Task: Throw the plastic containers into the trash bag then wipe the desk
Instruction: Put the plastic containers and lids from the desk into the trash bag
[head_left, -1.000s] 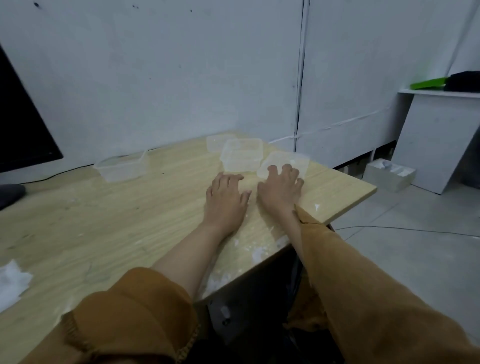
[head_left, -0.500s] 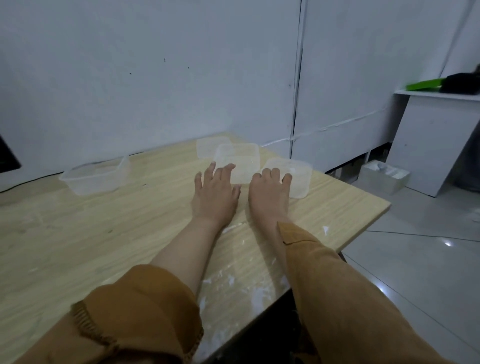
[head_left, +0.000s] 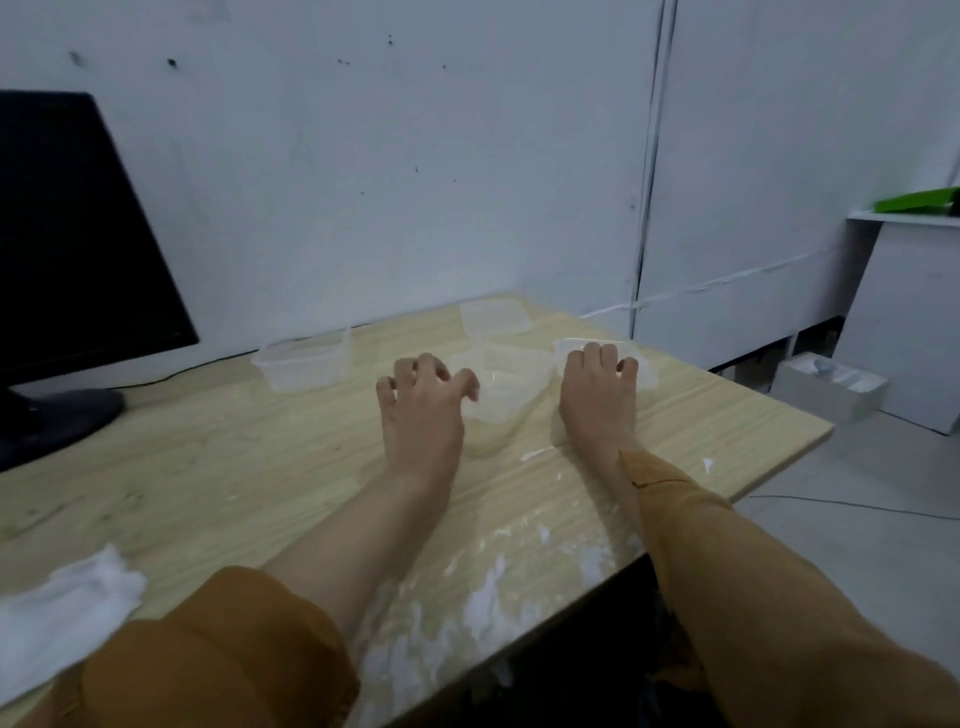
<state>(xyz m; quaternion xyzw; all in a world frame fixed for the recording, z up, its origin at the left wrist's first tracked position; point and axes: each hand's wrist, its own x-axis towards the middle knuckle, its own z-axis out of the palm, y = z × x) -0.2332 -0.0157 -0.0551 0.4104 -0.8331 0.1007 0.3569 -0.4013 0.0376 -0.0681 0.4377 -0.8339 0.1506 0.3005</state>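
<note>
Several clear plastic containers lie on the pale wooden desk (head_left: 208, 467). An upright tub (head_left: 304, 364) stands at the back, and a flat lid (head_left: 493, 317) lies near the far edge. A third container (head_left: 501, 400) sits tilted between my hands. My left hand (head_left: 421, 410) is clawed, fingers apart, its thumb touching that container's left rim. Palm down, my right hand (head_left: 597, 405) has its fingertips on a fourth flat container (head_left: 641, 366) by the desk's right corner. No trash bag is in view.
A black monitor (head_left: 78, 234) on a round stand (head_left: 52, 421) fills the desk's back left. A white cloth (head_left: 67, 608) lies at the near left. White residue (head_left: 483, 608) streaks the front edge. A white box (head_left: 826, 389) sits on the floor by a white shelf (head_left: 904, 218).
My view has swung left, so the monitor and cloth show again. My left hand's fingers went from flat to clawed. The middle container now sits nearer, between my hands.
</note>
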